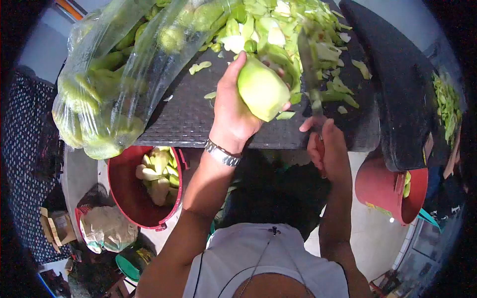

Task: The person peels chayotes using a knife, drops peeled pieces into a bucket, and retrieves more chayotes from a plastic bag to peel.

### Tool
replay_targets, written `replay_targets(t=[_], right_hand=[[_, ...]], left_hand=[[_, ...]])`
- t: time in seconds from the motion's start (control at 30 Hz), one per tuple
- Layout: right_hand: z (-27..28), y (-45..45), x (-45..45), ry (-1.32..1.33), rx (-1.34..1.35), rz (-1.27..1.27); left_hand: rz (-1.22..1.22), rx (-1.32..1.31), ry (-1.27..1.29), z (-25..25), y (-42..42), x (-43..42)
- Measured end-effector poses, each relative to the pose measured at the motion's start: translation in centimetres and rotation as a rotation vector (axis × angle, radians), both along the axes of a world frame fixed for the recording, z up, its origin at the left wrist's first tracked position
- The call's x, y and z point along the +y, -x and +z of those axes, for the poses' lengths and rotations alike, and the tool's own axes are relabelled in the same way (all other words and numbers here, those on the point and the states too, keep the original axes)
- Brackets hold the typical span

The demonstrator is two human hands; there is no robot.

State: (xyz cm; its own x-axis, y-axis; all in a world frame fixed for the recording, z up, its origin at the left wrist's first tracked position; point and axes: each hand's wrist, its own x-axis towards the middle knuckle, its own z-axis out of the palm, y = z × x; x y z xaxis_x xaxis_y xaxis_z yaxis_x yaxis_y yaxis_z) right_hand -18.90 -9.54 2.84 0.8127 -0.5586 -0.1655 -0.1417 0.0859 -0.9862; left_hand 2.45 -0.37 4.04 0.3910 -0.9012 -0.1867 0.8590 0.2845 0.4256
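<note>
A pale green, partly peeled vegetable (263, 90) rests in my left hand (232, 107), whose fingers wrap round it above the dark woven table top (194, 124). Just to the right, my right hand (328, 146) is closed on the handle of a knife (314, 82). The blade points up and away from me, apart from the vegetable. Behind the vegetable and the blade lies a heap of green peelings (268, 25), with loose bits scattered round it.
A clear plastic bag (107, 89) of green vegetables covers the table's left side. Below it stands a red bucket (117, 198) holding cut pieces. A black surface (397, 84) is at the right, with another red bucket (375, 186) beneath. A sack (107, 226) sits at lower left.
</note>
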Motion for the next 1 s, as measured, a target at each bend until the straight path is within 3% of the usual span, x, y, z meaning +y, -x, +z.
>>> replay_targets(t=[0.13, 0.2, 0.27, 0.43, 0.5, 0.63, 0.73, 1.0], right_hand=[[0.3, 0.4, 0.3, 0.059, -0.056, 0.012], [0.1, 0.6, 0.3, 0.013, -0.094, 0.02], [0.3, 0.5, 0.7, 0.11, -0.08, 0.023], [2.4, -0.4, 2.3, 0.624, 0.129, 0.035], [3.3, -0.8, 2.9, 0.737, 0.158, 0.08], [2.3, -1.4, 2.5, 0.816, 0.115, 0.09], [2.1, -1.4, 2.2, 0.84, 0.077, 0.106], [2.0, -1.6, 2.0, 0.803, 0.078, 0.123]], left_hand=[[-0.136, -0.047, 0.184, 0.7, -0.8, 0.2], [-0.08, 0.085, 0.285, 0.5, -0.6, -0.1], [0.019, 0.249, 0.301, 0.8, 0.2, -0.9], [0.001, 0.114, 0.224, -1.2, 0.9, -1.2], [0.137, -0.302, -0.027, -1.4, 1.4, -1.4], [0.24, -0.623, -0.041, -2.5, 2.0, -1.1], [0.227, -0.725, -0.062, -2.8, 1.8, -0.8], [0.124, -0.356, -0.053, -2.5, 2.4, -0.7]])
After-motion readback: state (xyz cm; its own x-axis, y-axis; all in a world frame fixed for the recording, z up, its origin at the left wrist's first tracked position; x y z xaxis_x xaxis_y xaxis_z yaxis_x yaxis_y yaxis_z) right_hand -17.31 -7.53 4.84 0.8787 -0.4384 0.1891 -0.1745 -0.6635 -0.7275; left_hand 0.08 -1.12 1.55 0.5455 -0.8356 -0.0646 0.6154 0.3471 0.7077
